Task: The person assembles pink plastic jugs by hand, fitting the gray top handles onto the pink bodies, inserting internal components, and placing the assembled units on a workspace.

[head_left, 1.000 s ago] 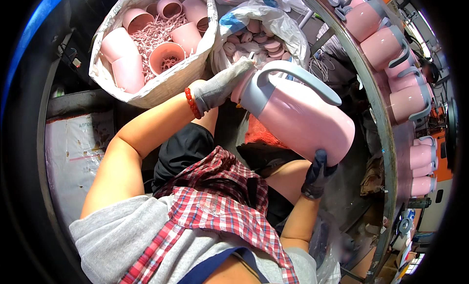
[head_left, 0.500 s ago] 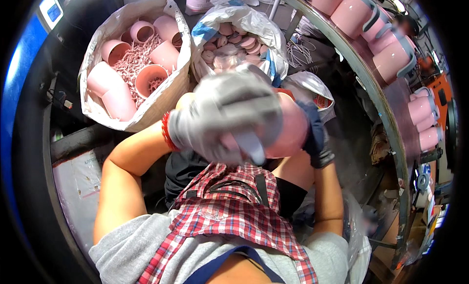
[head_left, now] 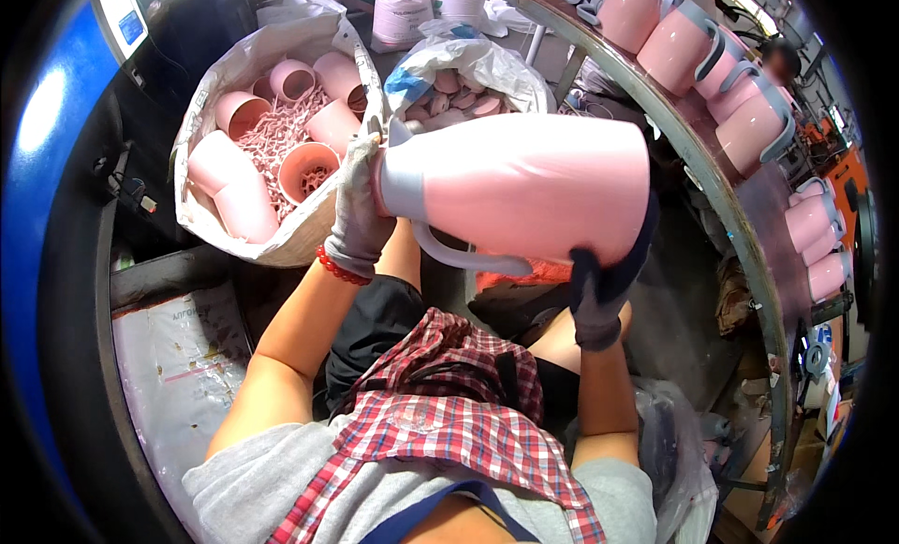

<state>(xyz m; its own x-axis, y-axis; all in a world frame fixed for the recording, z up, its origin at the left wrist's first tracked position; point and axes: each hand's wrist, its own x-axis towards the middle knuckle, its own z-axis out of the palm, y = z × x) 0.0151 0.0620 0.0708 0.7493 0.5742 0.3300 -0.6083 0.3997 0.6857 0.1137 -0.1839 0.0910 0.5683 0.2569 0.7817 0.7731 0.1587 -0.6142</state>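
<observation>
A pink jug [head_left: 538,183] with a grey collar and a grey handle lies on its side in the air above my knees, its neck toward the left and its base toward the right. My left hand [head_left: 361,202], in a light grey glove, is closed around the neck end. My right hand [head_left: 604,286], in a dark glove, grips the base from below and behind; some of its fingers are hidden by the jug. The handle hangs on the underside, between my two hands.
At the left stands a white sack [head_left: 318,240] of pink cups and shavings. Behind the jug, a white bag [head_left: 534,90] holds pink discs. Several pink jugs with grey handles stand on a curved-looking table [head_left: 698,160] at the right. Something orange [head_left: 524,274] shows below the jug.
The jug has turned level and is now clearly seen. My left hand has moved from over it to its neck at the left; my right hand still holds the base.
</observation>
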